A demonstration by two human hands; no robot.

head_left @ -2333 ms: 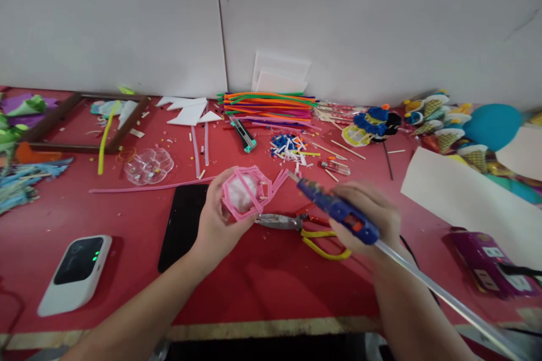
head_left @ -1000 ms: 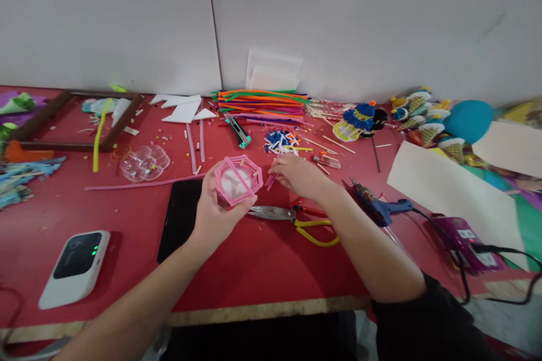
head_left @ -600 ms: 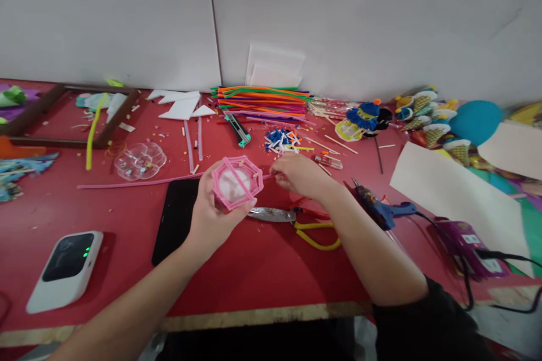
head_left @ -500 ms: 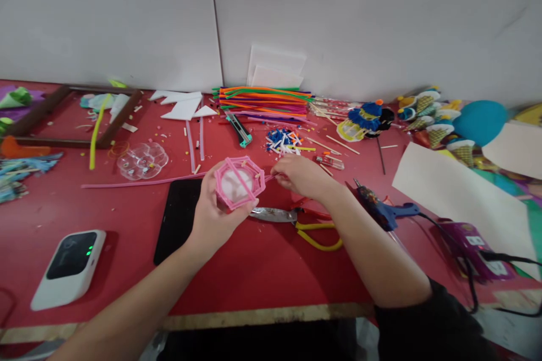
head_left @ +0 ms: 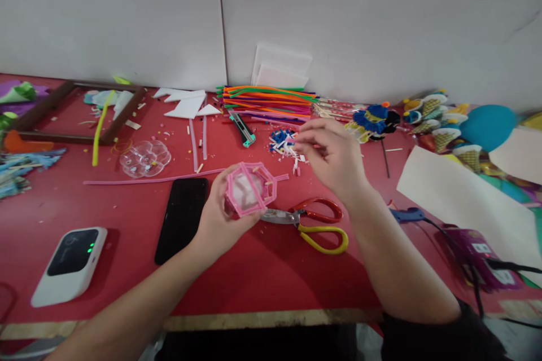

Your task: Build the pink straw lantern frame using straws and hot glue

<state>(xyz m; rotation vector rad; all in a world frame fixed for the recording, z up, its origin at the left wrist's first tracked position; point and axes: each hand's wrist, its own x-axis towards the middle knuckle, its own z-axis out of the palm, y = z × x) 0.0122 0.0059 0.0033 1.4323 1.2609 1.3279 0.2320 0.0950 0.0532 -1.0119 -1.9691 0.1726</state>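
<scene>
My left hand [head_left: 220,217] is closed round a small many-sided pink frame [head_left: 274,187], tilted so its open top faces me. A pink strip crosses the top, and a whitish base shows inside. From its right side a short pink end [head_left: 283,177] sticks out. My right hand [head_left: 334,158] is raised to the right of the frame, apart from it, fingers bent and tips pinched together. Whatever may be between those tips is too small to make out. Below the hands lie scissors [head_left: 322,230] with one red and one yellow handle, blades partly behind my left fingertips.
Behind the hands are a pile of small cut bits [head_left: 282,144], a green box cutter [head_left: 242,131] and a bundle of coloured pipe cleaners [head_left: 266,102]. A black phone [head_left: 180,220] and white device [head_left: 70,265] lie left; a blue glue gun [head_left: 409,214] with its cord lies right.
My right hand has moved up and away from the pink frame, uncovering its short pink end and the scissors' handles. My left hand, still holding the frame, has shifted slightly right.
</scene>
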